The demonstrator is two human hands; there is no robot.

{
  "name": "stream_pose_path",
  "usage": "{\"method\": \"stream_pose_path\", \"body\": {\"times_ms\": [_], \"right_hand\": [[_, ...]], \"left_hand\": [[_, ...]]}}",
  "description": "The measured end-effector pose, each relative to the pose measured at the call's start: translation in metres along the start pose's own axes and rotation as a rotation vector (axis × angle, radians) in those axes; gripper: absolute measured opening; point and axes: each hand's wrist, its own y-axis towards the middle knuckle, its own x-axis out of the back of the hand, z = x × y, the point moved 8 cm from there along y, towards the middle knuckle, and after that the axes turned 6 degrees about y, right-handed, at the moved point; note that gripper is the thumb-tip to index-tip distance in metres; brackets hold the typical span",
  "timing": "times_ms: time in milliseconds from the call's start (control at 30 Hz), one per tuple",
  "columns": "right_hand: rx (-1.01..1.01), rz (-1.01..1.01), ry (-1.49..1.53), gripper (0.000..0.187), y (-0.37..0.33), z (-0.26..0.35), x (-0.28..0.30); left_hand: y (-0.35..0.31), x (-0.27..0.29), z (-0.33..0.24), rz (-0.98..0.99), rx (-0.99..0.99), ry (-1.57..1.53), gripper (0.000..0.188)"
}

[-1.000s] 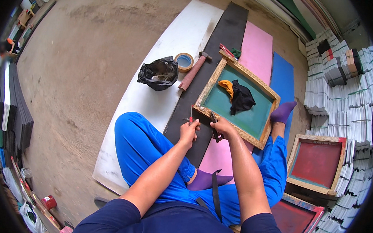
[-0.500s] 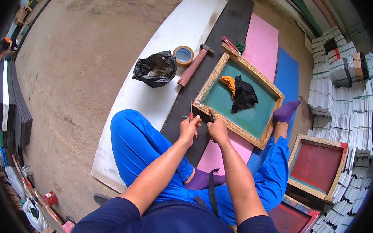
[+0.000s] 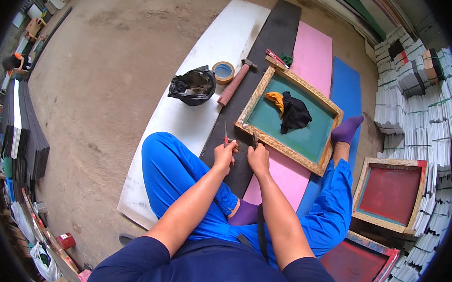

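My left hand [image 3: 223, 154] is closed around the red handle of a screwdriver [image 3: 226, 140], its thin shaft pointing away from me. Beside it, my right hand [image 3: 259, 157] grips a dark hand tool, perhaps pliers [image 3: 255, 140]; its jaws are too small to make out. Both hands are just short of the near corner of a wooden screen-printing frame [image 3: 287, 150] with green mesh. A black cloth [image 3: 295, 113] and an orange cloth [image 3: 275, 98] lie on that mesh. My right foot, in a purple sock [image 3: 346, 130], rests against the frame's right side.
A hammer [image 3: 233, 86], a tape roll [image 3: 222, 81] and a black plastic bag [image 3: 189, 88] sit beyond my left hand on white and black sheets [image 3: 210, 48]. Two red-mesh frames [image 3: 389, 188] stand at the right, near tall paper stacks [image 3: 421, 120].
The view has shifted slightly. My hands have drawn back a little from the wooden frame and a bit apart, still holding the same tools.
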Motion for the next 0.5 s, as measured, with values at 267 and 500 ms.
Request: {"method": "stream_pose_path", "body": {"times_ms": [267,500], "right_hand": [[-0.061,0.433,0.409,0.018,-0.042,0.001,-0.033],[-0.044,0.558,0.361,0.017,-0.040,-0.013,-0.035]], "left_hand": [[0.003,-0.006,0.006,0.100,0.053,-0.241,0.022],[0.000,-0.012,0.007,0.119,0.124,-0.285,0.014]]}}
